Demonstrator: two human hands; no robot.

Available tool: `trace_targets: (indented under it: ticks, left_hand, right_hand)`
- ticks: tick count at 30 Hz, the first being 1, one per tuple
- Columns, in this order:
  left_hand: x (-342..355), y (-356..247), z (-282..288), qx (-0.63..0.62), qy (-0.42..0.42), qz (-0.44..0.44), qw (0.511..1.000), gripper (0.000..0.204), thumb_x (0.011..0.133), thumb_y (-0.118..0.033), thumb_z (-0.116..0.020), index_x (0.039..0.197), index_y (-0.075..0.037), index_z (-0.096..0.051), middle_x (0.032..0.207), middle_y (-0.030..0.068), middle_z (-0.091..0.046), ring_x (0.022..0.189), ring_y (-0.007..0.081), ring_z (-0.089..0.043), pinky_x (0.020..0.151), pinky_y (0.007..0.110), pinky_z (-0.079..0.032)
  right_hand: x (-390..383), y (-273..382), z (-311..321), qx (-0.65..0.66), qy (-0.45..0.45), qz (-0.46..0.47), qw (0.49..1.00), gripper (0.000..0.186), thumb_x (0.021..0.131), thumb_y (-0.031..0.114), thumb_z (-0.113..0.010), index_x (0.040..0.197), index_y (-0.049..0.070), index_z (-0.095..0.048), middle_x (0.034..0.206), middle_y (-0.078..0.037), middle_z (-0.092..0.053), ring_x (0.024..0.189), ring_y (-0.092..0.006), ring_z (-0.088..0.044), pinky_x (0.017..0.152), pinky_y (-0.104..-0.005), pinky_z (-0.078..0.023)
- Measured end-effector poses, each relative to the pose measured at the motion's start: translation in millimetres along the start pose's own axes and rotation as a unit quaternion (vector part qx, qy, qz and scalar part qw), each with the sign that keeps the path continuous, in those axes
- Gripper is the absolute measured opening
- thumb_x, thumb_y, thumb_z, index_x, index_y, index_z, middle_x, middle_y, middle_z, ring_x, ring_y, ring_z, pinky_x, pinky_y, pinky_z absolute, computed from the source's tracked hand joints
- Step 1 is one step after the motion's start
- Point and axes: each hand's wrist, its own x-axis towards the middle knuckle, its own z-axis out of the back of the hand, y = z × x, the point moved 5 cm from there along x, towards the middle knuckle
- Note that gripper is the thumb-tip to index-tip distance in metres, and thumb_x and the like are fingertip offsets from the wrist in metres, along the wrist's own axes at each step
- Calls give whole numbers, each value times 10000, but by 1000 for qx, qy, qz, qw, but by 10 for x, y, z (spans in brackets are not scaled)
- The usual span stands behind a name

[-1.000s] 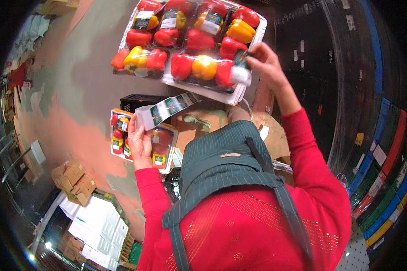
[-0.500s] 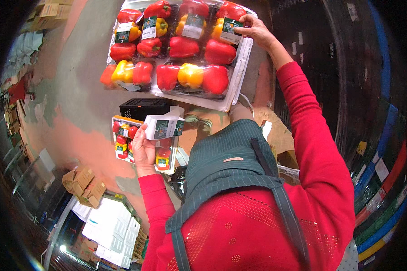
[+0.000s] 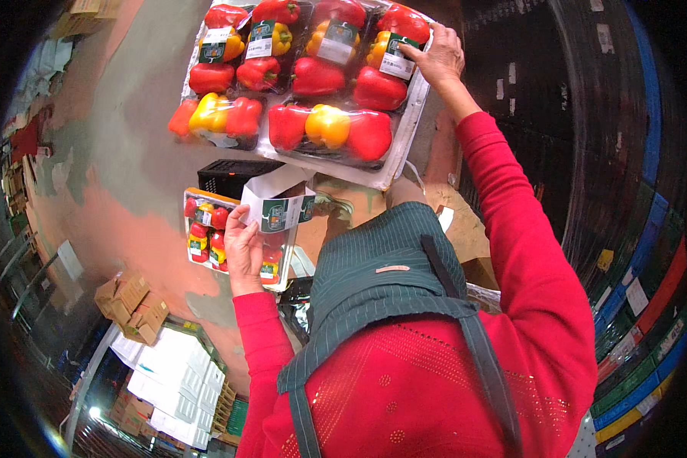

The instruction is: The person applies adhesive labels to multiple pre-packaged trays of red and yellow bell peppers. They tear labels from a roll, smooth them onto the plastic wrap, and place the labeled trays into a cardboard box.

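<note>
My left hand [image 3: 243, 253] is closed on a strip of labels [image 3: 277, 214], dark green and white, whose white backing paper loops up behind. My right hand [image 3: 440, 59] is at the right side of the far-right pack of bell peppers [image 3: 381, 87]. Its thumb presses a green-and-white label [image 3: 396, 57] on the clear wrap, while the fingers spread toward the pack's far edge. Several wrapped packs, each with red and yellow peppers on a dark tray, lie on a white foam lid or tray [image 3: 395, 162]. The two nearest packs show no such label on top.
Below left stands another white tray [image 3: 283, 276] of labelled pepper packs, beside a black crate [image 3: 229, 176]. Cardboard boxes [image 3: 132, 307] and stacked white boxes [image 3: 177, 378] are at the lower left. Dark wrapped stacks [image 3: 523, 99] and coloured crates [image 3: 641, 305] line the right.
My right hand has shifted from a fingertip touch on the label to a wider spread, fingers now along the pack's side. My left hand still holds the strip, nearly unmoved.
</note>
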Motion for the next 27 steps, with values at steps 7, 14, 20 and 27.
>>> trace_targets:
  ticks: [7, 14, 20, 27]
  left_hand:
    - [-43, -108, 39, -8, 5, -18, 1000, 214, 902, -109, -551, 1102, -34, -548, 1065, 48, -581, 995, 188, -564, 906, 365, -447]
    - [-101, -172, 56, 31, -23, -79, 996, 373, 798, 55, -635, 1142, -18, -511, 1048, 83, -592, 918, 180, -601, 816, 302, -509]
    - [-188, -76, 133, -5, -39, -67, 997, 306, 798, 59, -659, 1083, -1, -565, 966, 89, -637, 837, 155, -626, 759, 266, -523]
    - [-415, 65, 204, -16, -43, -53, 998, 159, 815, -17, -683, 969, -27, -644, 897, 19, -665, 793, 84, -606, 732, 236, -496]
  right_hand:
    - [16, -107, -423, 215, 147, -81, 962, 288, 769, 243, -694, 1000, 72, -680, 977, -126, -688, 898, -201, -668, 789, -305, -509]
    - [-726, 476, -157, 222, 177, -87, 955, 279, 791, 273, -670, 944, 40, -679, 945, -127, -687, 857, -242, -665, 776, -335, -512]
    - [-2242, 2349, 487, 482, 498, 128, 709, 257, 747, 164, -729, 920, -13, -657, 801, -122, -661, 735, -142, -622, 682, -288, -505]
    - [-2614, 2838, 420, 468, 503, 20, 726, 133, 756, 118, -709, 783, -9, -680, 615, -43, -633, 569, -68, -557, 535, -263, -462]
